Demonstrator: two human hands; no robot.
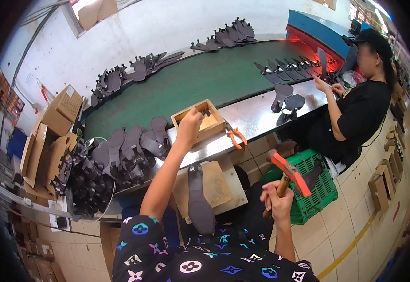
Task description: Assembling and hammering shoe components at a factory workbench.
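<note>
My left hand reaches into a small wooden box, its fingers bent together. What they pinch, if anything, is hidden. Small dark pieces lie in the box beside the fingers. Orange-handled pliers rest against the box's right side. My right hand is closed round the wooden handle of a hammer with a red-orange head, raised above a green crate. Between my arms, a dark shoe sole lies lengthwise toward me, its narrow heel end on a worn board.
Dark heeled soles crowd the bench at left, near open cardboard boxes. A green conveyor belt runs behind the metal ledge, with more soles along it. At right, a co-worker in black handles a sole. The green crate stands below.
</note>
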